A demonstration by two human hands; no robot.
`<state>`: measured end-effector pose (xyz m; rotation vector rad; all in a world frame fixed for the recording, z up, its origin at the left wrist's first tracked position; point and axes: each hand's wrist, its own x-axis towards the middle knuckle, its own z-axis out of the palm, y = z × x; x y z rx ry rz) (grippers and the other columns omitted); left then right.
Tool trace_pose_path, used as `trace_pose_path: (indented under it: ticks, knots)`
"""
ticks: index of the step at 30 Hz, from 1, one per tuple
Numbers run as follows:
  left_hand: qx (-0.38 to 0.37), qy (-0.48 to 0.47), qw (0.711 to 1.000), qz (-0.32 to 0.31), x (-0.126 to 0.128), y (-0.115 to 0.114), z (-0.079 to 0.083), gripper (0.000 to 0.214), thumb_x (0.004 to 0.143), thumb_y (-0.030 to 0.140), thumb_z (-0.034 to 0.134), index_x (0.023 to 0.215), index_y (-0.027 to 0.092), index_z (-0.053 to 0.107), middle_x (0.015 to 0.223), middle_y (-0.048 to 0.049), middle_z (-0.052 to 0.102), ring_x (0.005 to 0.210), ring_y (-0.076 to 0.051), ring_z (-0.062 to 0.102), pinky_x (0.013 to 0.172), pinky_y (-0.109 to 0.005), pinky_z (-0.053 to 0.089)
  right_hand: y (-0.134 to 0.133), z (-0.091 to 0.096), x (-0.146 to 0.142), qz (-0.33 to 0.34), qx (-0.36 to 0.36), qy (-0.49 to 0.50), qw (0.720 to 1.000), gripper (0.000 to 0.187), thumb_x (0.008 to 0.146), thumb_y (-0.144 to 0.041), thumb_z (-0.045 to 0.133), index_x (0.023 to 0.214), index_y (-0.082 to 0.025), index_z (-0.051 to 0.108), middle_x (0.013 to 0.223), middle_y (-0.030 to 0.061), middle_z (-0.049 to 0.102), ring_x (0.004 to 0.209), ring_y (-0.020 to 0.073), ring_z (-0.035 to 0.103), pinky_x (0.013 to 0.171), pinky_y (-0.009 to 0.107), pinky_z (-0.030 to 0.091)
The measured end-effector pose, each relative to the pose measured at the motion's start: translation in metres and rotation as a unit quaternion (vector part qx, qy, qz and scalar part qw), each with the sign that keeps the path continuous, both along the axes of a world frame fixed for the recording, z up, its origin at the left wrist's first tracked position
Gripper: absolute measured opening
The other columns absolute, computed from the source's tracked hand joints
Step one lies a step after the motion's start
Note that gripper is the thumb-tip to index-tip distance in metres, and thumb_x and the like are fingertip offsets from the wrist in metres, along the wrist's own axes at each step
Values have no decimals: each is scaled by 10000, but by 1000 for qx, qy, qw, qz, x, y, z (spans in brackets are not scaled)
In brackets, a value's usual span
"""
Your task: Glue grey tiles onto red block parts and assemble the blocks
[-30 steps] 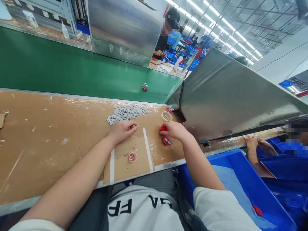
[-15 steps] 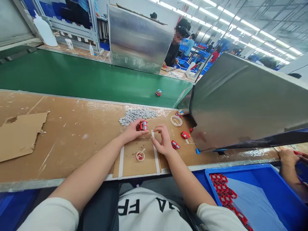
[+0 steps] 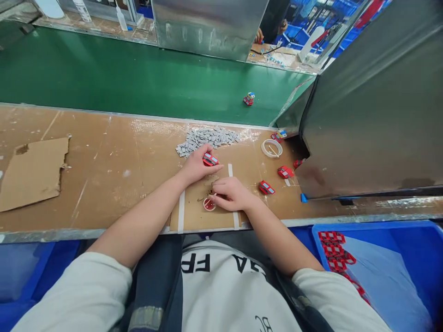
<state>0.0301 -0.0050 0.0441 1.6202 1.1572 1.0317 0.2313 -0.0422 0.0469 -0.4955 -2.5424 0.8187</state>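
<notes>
My left hand (image 3: 198, 167) is closed around a small red toy car (image 3: 210, 159), holding it just in front of the grey pieces. My right hand (image 3: 230, 193) is at a small round cup (image 3: 209, 204) with red contents. Its thumb and fingers are pinched at the upper end of a thin stick (image 3: 208, 201) that stands in the cup. The fingertips partly cover the stick. A heap of flat grey pieces (image 3: 204, 138) lies beyond my left hand. Two more red toy cars, one nearer (image 3: 266, 187) and one farther (image 3: 285, 172), rest to the right.
A white ring-shaped lid (image 3: 272, 148) and a red-and-blue toy (image 3: 278, 135) lie by the metal partition (image 3: 367, 129). Behind the table runs a green belt (image 3: 138, 78) carrying one toy (image 3: 248, 98). Cardboard (image 3: 38, 175) lies left; a blue bin (image 3: 380, 226) stands right.
My right hand has moved down and left to the cup, its fingers closing at the stick. My left hand still holds the toy car, now turned. The view has tilted downward.
</notes>
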Motion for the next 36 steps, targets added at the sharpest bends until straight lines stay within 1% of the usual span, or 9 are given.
trace_pose_path:
  ticks: [5, 9, 12, 16, 18, 21, 24, 27, 36]
  knots:
    - [-25, -40, 999, -26, -1, 1, -1, 575, 730, 444, 911, 1156, 264, 569, 902, 30, 709, 776, -190, 660, 749, -329, 517, 0, -5, 3, 8, 36, 40, 999, 400, 1065, -266, 530, 701, -234, 367, 650, -34, 430, 620, 145, 382, 628, 308, 262]
    - [-28, -54, 997, -53, -1, 2, -1, 616, 796, 390, 852, 1338, 241, 599, 1183, -61, 755, 1008, -232, 722, 919, -377, 552, 1, -8, 4, 11, 57, 51, 997, 391, 1027, -232, 529, 689, -242, 333, 633, -38, 392, 612, 152, 360, 621, 318, 251]
    - [-41, -84, 992, -84, 0, 2, -1, 628, 805, 369, 847, 1371, 211, 626, 1317, -119, 757, 1125, -252, 726, 996, -390, 544, 1, -8, 4, 16, 51, 55, 997, 394, 1000, -200, 525, 680, -246, 301, 626, -42, 359, 608, 152, 347, 617, 320, 246]
    - [-37, -33, 996, -80, 0, 2, -1, 463, 758, 432, 880, 1125, 180, 750, 1081, -88, 806, 989, -246, 732, 935, -385, 547, 0, -6, 4, 34, 13, 65, 997, 423, 1029, -223, 502, 681, -249, 264, 629, -43, 333, 602, 152, 330, 615, 326, 242]
    - [-13, 17, 998, -67, 0, 2, 0, 389, 745, 445, 867, 1002, 187, 732, 975, -47, 777, 903, -222, 697, 871, -362, 534, 0, -6, 5, 28, -8, 84, 996, 442, 1060, -258, 485, 687, -250, 249, 630, -43, 324, 596, 152, 323, 614, 326, 245]
    - [23, 76, 995, -65, 0, 0, 2, 342, 759, 428, 814, 951, 211, 632, 908, -1, 695, 826, -187, 614, 806, -325, 494, 0, -6, 6, 2, -34, 111, 993, 467, 1096, -334, 459, 693, -253, 237, 625, -41, 317, 582, 150, 318, 607, 326, 252]
    - [36, 104, 991, -74, 0, -3, 4, 286, 811, 381, 742, 960, 227, 551, 907, 11, 645, 814, -175, 565, 800, -315, 463, 0, -5, 7, 0, -51, 112, 992, 493, 1110, -378, 446, 681, -255, 235, 614, -41, 313, 572, 150, 316, 604, 329, 257]
    - [31, 111, 990, -80, 1, -5, 3, 307, 832, 363, 747, 997, 232, 524, 940, 11, 635, 840, -177, 561, 819, -312, 454, 0, -4, 6, 33, -67, 100, 992, 518, 1116, -387, 443, 662, -254, 233, 604, -43, 303, 567, 148, 312, 607, 333, 253]
    - [42, 132, 984, -109, 1, -4, 2, 353, 865, 332, 733, 1170, 225, 592, 1070, -21, 664, 982, -214, 614, 948, -336, 468, -1, -2, 5, 55, -155, 69, 984, 618, 1146, -524, 404, 619, -234, 262, 578, -49, 283, 537, 123, 302, 596, 322, 262]
